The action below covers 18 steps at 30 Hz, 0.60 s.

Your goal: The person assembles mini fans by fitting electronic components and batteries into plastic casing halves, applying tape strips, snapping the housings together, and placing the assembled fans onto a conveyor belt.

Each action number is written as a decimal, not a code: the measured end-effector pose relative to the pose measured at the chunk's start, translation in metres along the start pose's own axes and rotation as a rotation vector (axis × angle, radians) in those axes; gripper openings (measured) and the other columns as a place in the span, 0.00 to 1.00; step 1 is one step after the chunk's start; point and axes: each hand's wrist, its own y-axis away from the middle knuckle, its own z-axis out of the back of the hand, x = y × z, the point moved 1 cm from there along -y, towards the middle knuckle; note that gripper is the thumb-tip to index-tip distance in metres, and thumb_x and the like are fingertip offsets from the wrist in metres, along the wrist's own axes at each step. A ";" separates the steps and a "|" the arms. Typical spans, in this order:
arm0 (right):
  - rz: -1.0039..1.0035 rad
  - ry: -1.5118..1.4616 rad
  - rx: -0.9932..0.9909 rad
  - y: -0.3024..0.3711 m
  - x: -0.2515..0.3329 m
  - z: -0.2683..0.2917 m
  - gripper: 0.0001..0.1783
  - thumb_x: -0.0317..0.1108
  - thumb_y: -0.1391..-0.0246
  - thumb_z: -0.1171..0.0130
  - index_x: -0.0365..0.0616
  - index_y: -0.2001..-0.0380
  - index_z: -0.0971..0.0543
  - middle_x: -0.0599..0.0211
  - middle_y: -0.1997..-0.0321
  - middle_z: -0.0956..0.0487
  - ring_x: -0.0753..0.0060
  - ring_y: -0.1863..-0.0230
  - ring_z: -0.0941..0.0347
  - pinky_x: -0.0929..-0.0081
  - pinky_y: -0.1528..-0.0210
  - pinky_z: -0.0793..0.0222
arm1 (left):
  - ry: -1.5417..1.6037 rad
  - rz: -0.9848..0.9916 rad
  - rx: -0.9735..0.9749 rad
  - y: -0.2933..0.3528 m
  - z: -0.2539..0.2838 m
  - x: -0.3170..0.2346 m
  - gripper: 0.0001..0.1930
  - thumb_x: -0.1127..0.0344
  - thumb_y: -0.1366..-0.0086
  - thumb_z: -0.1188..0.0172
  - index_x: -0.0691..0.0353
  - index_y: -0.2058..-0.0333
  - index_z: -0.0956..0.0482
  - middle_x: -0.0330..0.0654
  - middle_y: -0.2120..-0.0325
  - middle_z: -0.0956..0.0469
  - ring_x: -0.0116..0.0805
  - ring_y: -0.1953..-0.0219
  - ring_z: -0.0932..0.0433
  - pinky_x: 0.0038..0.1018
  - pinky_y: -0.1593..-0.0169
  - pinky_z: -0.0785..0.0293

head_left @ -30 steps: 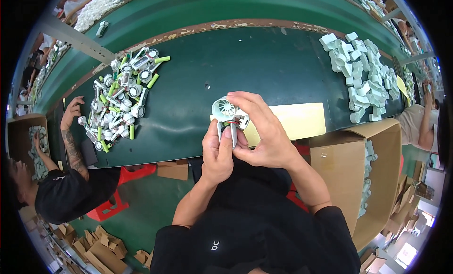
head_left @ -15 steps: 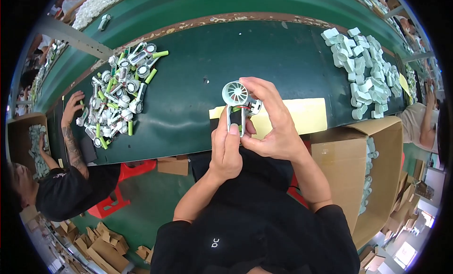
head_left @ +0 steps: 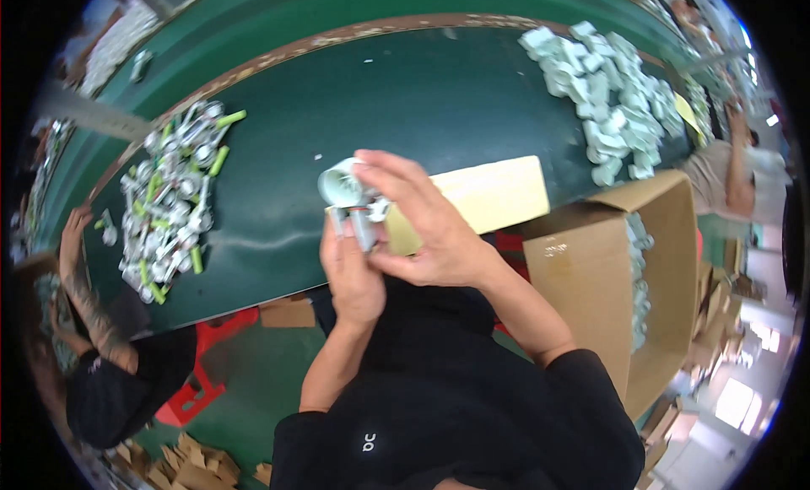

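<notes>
A pale green handheld fan (head_left: 338,184), partly assembled, is held between both of my hands above the green table. Its round ring points up and away, with blades dimly seen inside, and the handle below looks open. My left hand (head_left: 353,275) is closed round the lower handle, thumb along it. From the right side my right hand (head_left: 434,228) grips the fan, fingers at the ring and thumb near the handle's lower end. Small white parts (head_left: 377,208) and a red wire show between ring and handle. Motion blur and my fingers hide finer detail.
At the left lies a pile of fan parts with lime-green cylinders (head_left: 169,207). Pale green shells (head_left: 612,102) are heaped at the far right. A yellow sheet (head_left: 498,195) lies beside my right hand, near a cardboard box (head_left: 582,275). A co-worker's tattooed arm (head_left: 101,317) reaches in at left.
The view has turned, shifting most of the scene left. The fan has tilted, so more of the ring's inner wall shows. Both hands keep hold of it. The co-worker's hand has moved off the pile.
</notes>
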 end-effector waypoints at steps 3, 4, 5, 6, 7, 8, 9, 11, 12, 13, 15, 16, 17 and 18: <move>-0.062 -0.004 -0.018 0.017 -0.003 0.019 0.50 0.30 0.57 0.22 0.45 0.29 0.33 0.51 0.26 0.34 0.45 0.26 0.37 0.56 0.27 0.39 | -0.006 0.000 -0.073 -0.003 0.014 -0.010 0.17 0.57 0.18 0.57 0.64 0.47 0.27 0.34 0.68 0.26 0.20 0.71 0.31 0.18 0.67 0.36; -0.118 0.046 -0.006 0.027 -0.012 0.031 0.49 0.30 0.56 0.22 0.45 0.29 0.32 0.52 0.28 0.32 0.48 0.28 0.35 0.57 0.28 0.38 | -0.009 0.000 -0.075 -0.005 0.016 -0.010 0.17 0.57 0.18 0.57 0.64 0.47 0.27 0.34 0.68 0.26 0.20 0.71 0.31 0.18 0.67 0.36; -0.168 0.082 0.015 0.031 -0.017 0.040 0.47 0.30 0.55 0.22 0.44 0.30 0.31 0.53 0.29 0.30 0.51 0.29 0.33 0.59 0.29 0.37 | -0.041 -0.001 -0.057 -0.005 0.022 -0.012 0.17 0.57 0.18 0.58 0.64 0.47 0.27 0.35 0.68 0.26 0.20 0.71 0.31 0.18 0.68 0.36; -0.301 0.008 0.021 0.036 -0.019 0.050 0.45 0.30 0.53 0.24 0.44 0.30 0.30 0.55 0.31 0.28 0.54 0.30 0.32 0.60 0.30 0.36 | -0.077 -0.004 -0.043 -0.005 0.028 -0.014 0.18 0.57 0.18 0.58 0.65 0.46 0.27 0.35 0.69 0.26 0.20 0.71 0.31 0.18 0.68 0.36; -0.433 -0.065 0.028 0.038 -0.022 0.054 0.43 0.29 0.51 0.26 0.44 0.31 0.30 0.58 0.33 0.26 0.58 0.31 0.31 0.62 0.32 0.36 | -0.096 -0.015 0.047 -0.006 0.031 -0.010 0.18 0.58 0.17 0.59 0.66 0.46 0.27 0.35 0.69 0.26 0.20 0.71 0.31 0.19 0.67 0.35; -0.470 -0.070 0.026 0.041 -0.028 0.050 0.32 0.42 0.35 0.37 0.43 0.31 0.30 0.58 0.40 0.21 0.62 0.41 0.23 0.66 0.43 0.26 | -0.133 -0.002 0.087 -0.006 0.025 -0.009 0.18 0.58 0.17 0.59 0.67 0.46 0.27 0.35 0.69 0.26 0.20 0.70 0.31 0.20 0.67 0.34; -0.461 -0.085 0.033 0.040 -0.034 0.042 0.32 0.42 0.35 0.37 0.43 0.31 0.30 0.58 0.40 0.21 0.62 0.41 0.23 0.66 0.43 0.26 | -0.171 0.010 0.127 -0.005 0.021 -0.009 0.18 0.59 0.17 0.59 0.68 0.45 0.27 0.36 0.68 0.26 0.20 0.70 0.31 0.21 0.66 0.33; -0.899 -0.639 0.067 0.035 -0.040 0.029 0.34 0.58 0.26 0.54 0.42 0.32 0.30 0.56 0.50 0.18 0.66 0.56 0.18 0.73 0.60 0.21 | -0.201 0.041 0.197 0.000 0.012 -0.014 0.19 0.60 0.17 0.60 0.68 0.44 0.28 0.38 0.65 0.24 0.21 0.68 0.30 0.23 0.64 0.31; -0.950 -0.674 0.080 0.030 -0.040 0.011 0.44 0.68 0.27 0.63 0.35 0.33 0.32 0.53 0.57 0.16 0.69 0.67 0.18 0.76 0.74 0.24 | -0.172 0.036 0.238 0.002 0.013 -0.015 0.17 0.64 0.18 0.60 0.68 0.42 0.30 0.40 0.61 0.22 0.21 0.67 0.29 0.23 0.64 0.30; -0.982 -0.753 0.112 0.026 -0.040 0.001 0.41 0.65 0.26 0.62 0.35 0.34 0.30 0.54 0.57 0.16 0.68 0.67 0.18 0.74 0.75 0.24 | -0.176 0.034 0.232 0.005 0.011 -0.018 0.17 0.64 0.18 0.60 0.68 0.42 0.30 0.40 0.61 0.22 0.21 0.67 0.29 0.23 0.64 0.30; -0.924 -1.017 0.170 0.022 -0.044 -0.004 0.33 0.56 0.23 0.59 0.37 0.37 0.27 0.58 0.58 0.17 0.68 0.62 0.17 0.74 0.68 0.20 | -0.189 0.084 0.164 0.009 0.003 -0.023 0.16 0.66 0.21 0.57 0.68 0.43 0.30 0.41 0.60 0.21 0.23 0.67 0.27 0.22 0.61 0.30; -0.921 -1.020 0.177 0.021 -0.043 -0.007 0.33 0.56 0.23 0.59 0.37 0.37 0.27 0.58 0.58 0.17 0.68 0.62 0.17 0.74 0.68 0.20 | -0.147 0.071 0.169 0.009 0.004 -0.024 0.16 0.71 0.24 0.56 0.68 0.41 0.33 0.40 0.58 0.22 0.22 0.67 0.29 0.21 0.62 0.32; -0.842 -0.993 0.005 0.021 -0.041 -0.009 0.28 0.49 0.23 0.55 0.37 0.36 0.26 0.60 0.56 0.18 0.69 0.58 0.18 0.73 0.62 0.19 | -0.150 0.068 0.164 0.010 0.008 -0.021 0.16 0.71 0.24 0.56 0.68 0.41 0.33 0.40 0.58 0.22 0.22 0.67 0.29 0.21 0.62 0.32; -0.761 -0.961 -0.165 0.022 -0.040 -0.010 0.23 0.42 0.23 0.52 0.37 0.35 0.26 0.62 0.55 0.19 0.70 0.54 0.18 0.72 0.55 0.18 | -0.115 0.080 0.104 0.011 0.014 -0.016 0.17 0.72 0.25 0.55 0.68 0.40 0.34 0.40 0.57 0.23 0.21 0.66 0.30 0.20 0.62 0.34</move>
